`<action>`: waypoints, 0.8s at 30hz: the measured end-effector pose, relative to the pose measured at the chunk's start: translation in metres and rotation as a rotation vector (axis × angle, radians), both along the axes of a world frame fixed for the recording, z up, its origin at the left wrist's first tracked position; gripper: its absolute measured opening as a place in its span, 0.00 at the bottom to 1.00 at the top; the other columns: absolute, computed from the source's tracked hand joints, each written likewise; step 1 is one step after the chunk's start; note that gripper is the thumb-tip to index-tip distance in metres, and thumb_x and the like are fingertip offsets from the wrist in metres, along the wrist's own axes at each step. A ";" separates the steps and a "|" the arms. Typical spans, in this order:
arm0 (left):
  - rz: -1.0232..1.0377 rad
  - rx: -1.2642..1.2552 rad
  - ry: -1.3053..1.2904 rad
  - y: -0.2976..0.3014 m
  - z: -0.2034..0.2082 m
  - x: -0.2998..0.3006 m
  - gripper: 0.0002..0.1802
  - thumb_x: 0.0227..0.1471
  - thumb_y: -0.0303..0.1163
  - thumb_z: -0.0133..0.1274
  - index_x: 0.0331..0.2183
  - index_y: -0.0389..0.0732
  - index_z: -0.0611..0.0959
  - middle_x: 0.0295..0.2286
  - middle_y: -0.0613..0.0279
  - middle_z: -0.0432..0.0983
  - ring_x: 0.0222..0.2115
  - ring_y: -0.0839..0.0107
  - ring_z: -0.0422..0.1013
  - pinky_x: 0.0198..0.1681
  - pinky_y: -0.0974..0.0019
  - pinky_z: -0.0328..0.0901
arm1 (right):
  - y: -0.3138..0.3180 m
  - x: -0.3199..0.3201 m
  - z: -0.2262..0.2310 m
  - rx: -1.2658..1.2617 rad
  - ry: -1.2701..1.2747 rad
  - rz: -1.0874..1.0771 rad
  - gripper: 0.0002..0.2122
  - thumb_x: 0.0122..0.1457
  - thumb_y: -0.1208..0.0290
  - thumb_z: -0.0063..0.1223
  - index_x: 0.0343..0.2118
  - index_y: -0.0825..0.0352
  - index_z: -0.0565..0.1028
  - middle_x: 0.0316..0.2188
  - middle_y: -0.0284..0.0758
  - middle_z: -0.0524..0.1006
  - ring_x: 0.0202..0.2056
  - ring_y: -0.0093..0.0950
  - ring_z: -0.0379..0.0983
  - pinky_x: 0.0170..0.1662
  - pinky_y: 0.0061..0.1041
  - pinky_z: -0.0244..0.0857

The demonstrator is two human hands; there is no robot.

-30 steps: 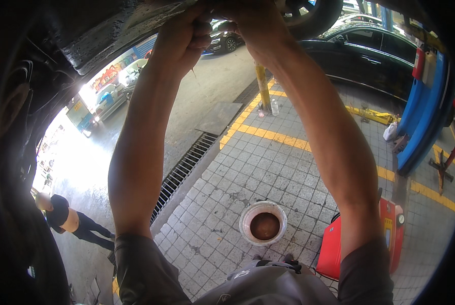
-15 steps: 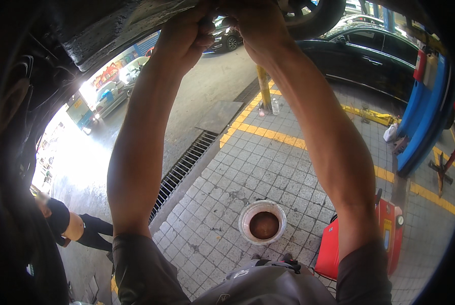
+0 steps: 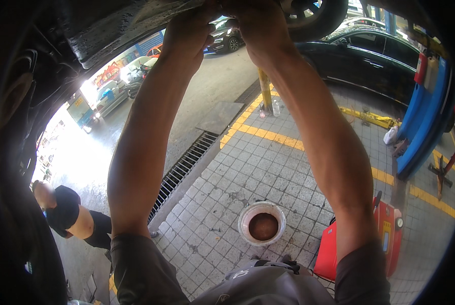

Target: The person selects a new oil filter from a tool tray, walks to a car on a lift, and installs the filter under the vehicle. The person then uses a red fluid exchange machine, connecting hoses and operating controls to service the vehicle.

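Note:
Both my arms reach up to the dark underside of a raised car [image 3: 110, 33] at the top of the view. My left hand [image 3: 189, 33] is closed, its fingers curled up against the car's underside. Close beside it, my right hand [image 3: 258, 28] is closed too, with fingers bent inward toward the left one. Whatever they grip is hidden by the hands and the upper edge of the view. A car wheel [image 3: 316, 18] hangs just right of my right hand.
Below me on the tiled floor stands a white bucket [image 3: 244, 223] with brown contents. A red machine [image 3: 329, 249] with a gauge is at my right, near a blue lift post [image 3: 423, 112]. A drain grate [image 3: 182, 170] crosses the floor. Another person [image 3: 67, 208] is at lower left.
My left hand and forearm have shifted slightly right, toward my right hand. The other person at lower left has moved a little to the right.

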State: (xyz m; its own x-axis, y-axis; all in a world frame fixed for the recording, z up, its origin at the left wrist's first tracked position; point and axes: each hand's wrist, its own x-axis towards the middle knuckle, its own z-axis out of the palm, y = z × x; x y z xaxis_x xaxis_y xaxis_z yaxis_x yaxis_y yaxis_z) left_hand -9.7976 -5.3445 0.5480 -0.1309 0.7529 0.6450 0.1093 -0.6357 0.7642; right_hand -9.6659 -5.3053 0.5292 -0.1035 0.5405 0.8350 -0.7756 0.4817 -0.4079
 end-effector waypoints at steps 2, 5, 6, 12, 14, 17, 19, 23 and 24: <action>0.000 0.054 0.015 0.000 -0.001 0.002 0.13 0.64 0.44 0.56 0.34 0.46 0.84 0.24 0.75 0.76 0.18 0.84 0.62 0.18 0.78 0.52 | 0.003 -0.002 -0.001 0.021 0.003 0.033 0.09 0.63 0.84 0.47 0.39 0.70 0.79 0.32 0.34 0.82 0.33 0.25 0.78 0.32 0.23 0.72; 0.035 0.073 -0.040 -0.001 -0.001 0.007 0.11 0.65 0.41 0.56 0.35 0.46 0.84 0.25 0.75 0.76 0.19 0.84 0.63 0.18 0.78 0.52 | 0.006 -0.005 -0.002 0.046 0.052 0.041 0.08 0.63 0.85 0.47 0.40 0.72 0.79 0.33 0.34 0.82 0.33 0.25 0.78 0.33 0.24 0.72; 0.020 0.084 -0.044 -0.002 -0.001 0.008 0.10 0.64 0.40 0.56 0.35 0.46 0.84 0.25 0.75 0.77 0.19 0.84 0.63 0.18 0.78 0.53 | 0.007 -0.006 -0.001 0.054 0.076 0.037 0.08 0.62 0.85 0.48 0.40 0.72 0.79 0.33 0.34 0.82 0.33 0.25 0.78 0.33 0.24 0.72; -0.041 0.108 -0.026 -0.002 -0.002 0.004 0.07 0.63 0.36 0.56 0.36 0.45 0.84 0.26 0.74 0.77 0.20 0.84 0.64 0.18 0.78 0.53 | 0.000 -0.007 0.001 -0.059 0.121 0.021 0.06 0.64 0.81 0.51 0.40 0.72 0.80 0.32 0.33 0.81 0.30 0.23 0.76 0.33 0.23 0.72; -0.024 0.085 -0.043 -0.001 -0.002 0.001 0.06 0.63 0.36 0.56 0.36 0.46 0.84 0.26 0.75 0.77 0.20 0.84 0.64 0.18 0.78 0.53 | -0.003 0.000 0.000 -0.119 -0.022 -0.100 0.06 0.65 0.80 0.51 0.39 0.71 0.80 0.30 0.32 0.80 0.28 0.22 0.75 0.30 0.22 0.70; -0.057 0.074 -0.032 0.001 -0.001 -0.001 0.05 0.62 0.34 0.56 0.36 0.46 0.84 0.25 0.75 0.76 0.20 0.84 0.64 0.18 0.78 0.53 | -0.005 0.003 0.000 -0.121 -0.113 -0.182 0.06 0.65 0.79 0.52 0.37 0.70 0.81 0.27 0.31 0.80 0.26 0.20 0.73 0.27 0.20 0.68; -0.049 0.070 -0.024 0.003 0.000 -0.001 0.04 0.62 0.33 0.56 0.36 0.46 0.83 0.25 0.75 0.75 0.21 0.85 0.63 0.19 0.78 0.54 | -0.003 0.002 0.000 -0.074 -0.081 -0.187 0.06 0.65 0.78 0.52 0.35 0.69 0.81 0.26 0.30 0.79 0.24 0.20 0.72 0.26 0.20 0.66; 0.002 0.022 -0.077 0.000 -0.007 -0.001 0.05 0.63 0.34 0.56 0.35 0.46 0.83 0.26 0.75 0.74 0.21 0.85 0.62 0.19 0.79 0.54 | 0.005 -0.008 0.003 -0.033 -0.020 -0.169 0.06 0.64 0.78 0.53 0.31 0.68 0.80 0.23 0.29 0.77 0.22 0.20 0.70 0.24 0.20 0.64; 0.048 0.004 -0.041 -0.004 -0.012 -0.004 0.04 0.62 0.33 0.56 0.35 0.45 0.82 0.27 0.74 0.74 0.22 0.85 0.62 0.21 0.78 0.54 | 0.007 -0.009 0.002 -0.043 -0.029 -0.167 0.06 0.64 0.78 0.54 0.29 0.67 0.79 0.23 0.29 0.77 0.21 0.19 0.69 0.24 0.20 0.63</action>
State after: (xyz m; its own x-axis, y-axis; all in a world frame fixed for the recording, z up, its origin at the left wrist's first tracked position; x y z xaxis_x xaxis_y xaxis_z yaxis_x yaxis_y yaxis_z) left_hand -9.8020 -5.3483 0.5361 -0.1935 0.7423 0.6415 0.1084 -0.6337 0.7660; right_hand -9.6750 -5.2979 0.5311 -0.0330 0.5869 0.8090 -0.6742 0.5844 -0.4515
